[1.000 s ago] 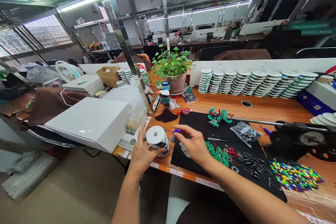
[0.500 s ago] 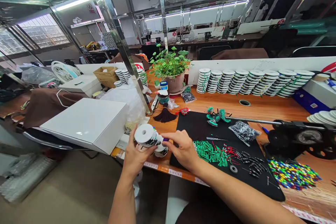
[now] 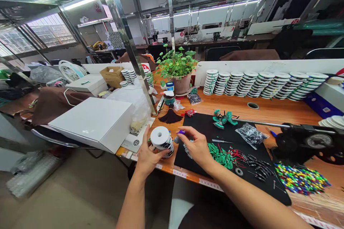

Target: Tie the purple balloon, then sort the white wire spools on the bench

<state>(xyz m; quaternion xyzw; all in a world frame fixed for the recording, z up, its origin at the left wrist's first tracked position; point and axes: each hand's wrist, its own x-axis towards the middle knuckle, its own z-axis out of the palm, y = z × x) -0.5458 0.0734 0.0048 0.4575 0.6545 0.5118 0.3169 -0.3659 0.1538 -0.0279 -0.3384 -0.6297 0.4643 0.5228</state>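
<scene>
My left hand [image 3: 148, 156] curls round a stack of white spools [image 3: 160, 136] wound with dark thread, which stands nearly upright at the table's front edge. Thumb and fingers lie on either side of the stack. Just right of it, my right hand [image 3: 198, 147] pinches a small purple-and-grey object [image 3: 177, 139] between thumb and fingertips; its exact kind is too small to make out. Under and beside that hand, a black mat [image 3: 197, 123] carries a pile of silvery bits [image 3: 187, 149], partly hidden by the hand, and many short green pieces [image 3: 221, 154].
Rows of stacked spools [image 3: 251, 84] line the back divider near a potted plant [image 3: 180, 83]. A large white box [image 3: 92, 120] lies to the left. Colourful small beads [image 3: 301, 179] and a black machine with a metal rod [image 3: 303, 139] are at right. A dark tassel [image 3: 170, 115] lies behind the spools.
The spool stack has moved right and now stands more upright in my left hand. My right hand, earlier against the stack, has drawn away to the right with the purple-and-grey object.
</scene>
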